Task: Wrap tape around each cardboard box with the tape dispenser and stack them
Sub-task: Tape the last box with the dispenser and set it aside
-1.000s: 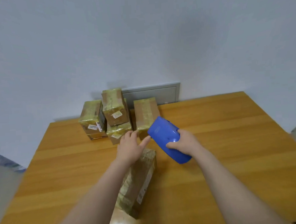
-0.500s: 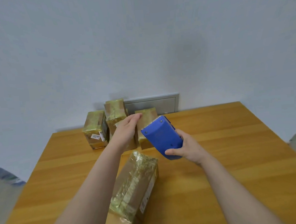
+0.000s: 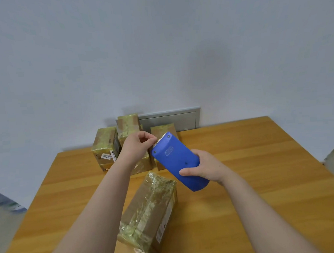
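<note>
Five cardboard boxes in all. Four back boxes (image 3: 104, 143) cluster at the table's (image 3: 252, 160) far edge, one of them stacked on another. The leftmost carries a white label (image 3: 106, 156); its digits are too small to trust.

Your left hand (image 3: 137, 147) has thumb and forefinger pinched at the toothed edge of the one blue tape dispenser (image 3: 176, 161). The tape itself cannot be made out.

The dispenser is held in the air past the near box (image 3: 148, 211). Its long axis slants, teeth up-left toward the cluster. The embossed mark is unreadable.

Your right hand (image 3: 204, 167) grasps its lower end, fingers wrapped.

The near box lies flat, its long axis running near-left to far-right. Its side label is illegible.
</note>
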